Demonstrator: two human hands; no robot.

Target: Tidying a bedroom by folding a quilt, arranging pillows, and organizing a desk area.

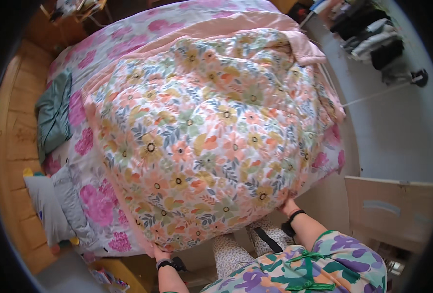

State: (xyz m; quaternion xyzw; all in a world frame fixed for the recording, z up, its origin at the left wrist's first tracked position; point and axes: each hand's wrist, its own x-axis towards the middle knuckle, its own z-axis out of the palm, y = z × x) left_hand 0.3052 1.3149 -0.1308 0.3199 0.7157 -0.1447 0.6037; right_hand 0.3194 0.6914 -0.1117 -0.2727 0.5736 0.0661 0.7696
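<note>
A thick floral quilt point(216, 127) with a pink border lies spread and rumpled across the bed, on a white sheet with magenta flowers point(95, 205). At its near left corner, my left hand point(161, 253) is closed on the pink edge. My right hand point(289, 207) grips the near edge further right, its fingertips partly hidden by the cloth. Both arms reach forward with dark bands at the wrists. Along the far side, the pink border is folded over.
On the left of the bed lie a green pillow point(54, 115) and a grey pillow point(48, 210), beside a wooden headboard point(19, 141). Dark and grey clothes point(372, 39) hang at the upper right. A pale cabinet panel point(392, 207) stands at the right.
</note>
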